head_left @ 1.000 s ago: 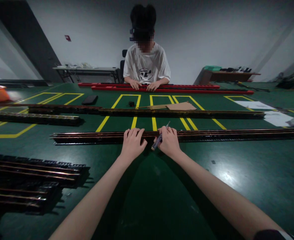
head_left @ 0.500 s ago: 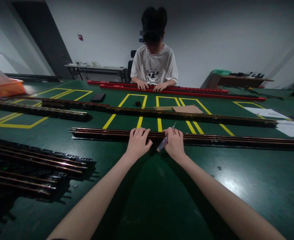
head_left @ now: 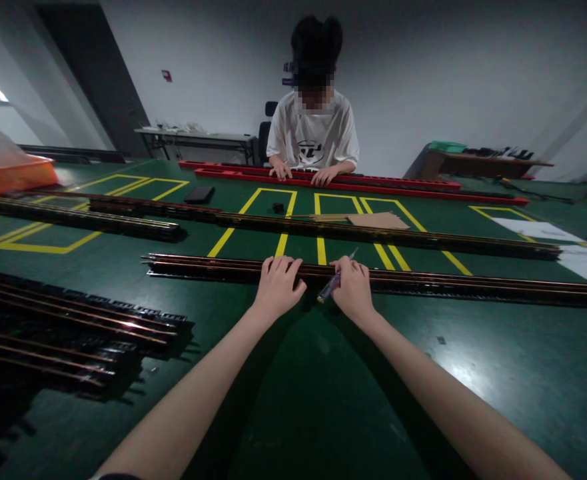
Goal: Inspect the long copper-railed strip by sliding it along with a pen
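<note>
A long dark rail (head_left: 443,283) with copper-coloured strips lies across the green table in front of me. My left hand (head_left: 279,287) rests on it, fingers bent over its far side and slightly apart, thumb pointing right. To the right, my right hand (head_left: 353,287) is closed around a slim screwdriver (head_left: 329,289) with a clear purplish handle. Its handle end points down-left towards me and its thin shaft up-right. The fingers of that hand also touch the rail.
Another long rail (head_left: 398,235) lies farther back, near brown cardboard (head_left: 379,221). Dark rails (head_left: 73,320) are piled at left. A person (head_left: 313,127) opposite has both hands at red rails (head_left: 398,185). An orange basket (head_left: 16,175) stands far left; white papers (head_left: 538,230) lie right.
The whole view has shifted slightly, with things appearing a little farther right. Both hands keep their places on the rail, and the screwdriver is still in my right hand.
</note>
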{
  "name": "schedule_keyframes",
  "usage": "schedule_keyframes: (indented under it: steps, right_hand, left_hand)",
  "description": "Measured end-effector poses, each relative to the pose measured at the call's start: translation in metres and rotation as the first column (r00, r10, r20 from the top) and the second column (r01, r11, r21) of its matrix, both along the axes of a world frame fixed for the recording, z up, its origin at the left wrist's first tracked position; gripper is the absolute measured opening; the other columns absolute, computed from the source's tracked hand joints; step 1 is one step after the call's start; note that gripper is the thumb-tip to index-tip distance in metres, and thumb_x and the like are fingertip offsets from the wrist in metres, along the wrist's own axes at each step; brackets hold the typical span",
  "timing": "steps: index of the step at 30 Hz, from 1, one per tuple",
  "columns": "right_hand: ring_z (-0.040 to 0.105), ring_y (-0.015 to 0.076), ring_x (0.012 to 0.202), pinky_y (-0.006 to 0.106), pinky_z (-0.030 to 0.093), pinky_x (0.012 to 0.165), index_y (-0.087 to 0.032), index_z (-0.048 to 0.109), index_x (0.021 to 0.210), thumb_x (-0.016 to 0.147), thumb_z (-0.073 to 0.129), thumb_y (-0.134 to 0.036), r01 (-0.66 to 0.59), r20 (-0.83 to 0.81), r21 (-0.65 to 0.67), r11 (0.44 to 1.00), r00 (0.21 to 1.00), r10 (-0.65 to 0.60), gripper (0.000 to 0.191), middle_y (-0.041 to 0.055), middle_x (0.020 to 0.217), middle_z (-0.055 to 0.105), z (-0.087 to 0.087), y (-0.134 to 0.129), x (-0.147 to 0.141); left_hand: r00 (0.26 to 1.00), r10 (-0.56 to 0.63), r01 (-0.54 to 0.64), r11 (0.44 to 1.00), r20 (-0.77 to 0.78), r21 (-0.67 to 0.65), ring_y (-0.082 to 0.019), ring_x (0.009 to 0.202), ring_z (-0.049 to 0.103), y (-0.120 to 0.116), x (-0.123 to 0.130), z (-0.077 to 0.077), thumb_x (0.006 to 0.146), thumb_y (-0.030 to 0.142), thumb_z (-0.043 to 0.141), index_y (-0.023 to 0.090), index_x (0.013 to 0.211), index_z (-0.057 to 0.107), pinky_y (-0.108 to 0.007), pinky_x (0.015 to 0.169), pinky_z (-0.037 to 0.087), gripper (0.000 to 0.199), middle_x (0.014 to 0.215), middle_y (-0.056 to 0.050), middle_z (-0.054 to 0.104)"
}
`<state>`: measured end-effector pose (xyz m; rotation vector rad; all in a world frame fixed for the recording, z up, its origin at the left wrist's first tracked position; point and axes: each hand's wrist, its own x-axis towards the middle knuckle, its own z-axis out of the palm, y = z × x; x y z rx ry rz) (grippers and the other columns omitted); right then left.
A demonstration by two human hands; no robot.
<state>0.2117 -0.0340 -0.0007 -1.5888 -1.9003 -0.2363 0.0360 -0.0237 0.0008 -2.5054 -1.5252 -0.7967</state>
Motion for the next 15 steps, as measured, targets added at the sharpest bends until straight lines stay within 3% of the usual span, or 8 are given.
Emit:
schedule_keyframes:
  steps: [15]
  right_hand:
    - [0.057,0.0271,0.084,0.036,0.033,0.082,-0.02,0.039,0.081,0.066,0.044,-0.004,0.007,0.013,-0.028,1.0,1.0,-0.007,0.024,0.0099,0.084,0.065,0.002,-0.0011,-0.0006]
  left_hand:
    - [1.0,-0.006,0.006,1.0,-0.007,-0.015,-0.025,0.116,0.051,0.0001,-0.0005,0.0003,0.088,0.03,0.041,0.015,0.122,0.056,-0.047,0.107,0.029,0.04,0.119,-0.011,0.06]
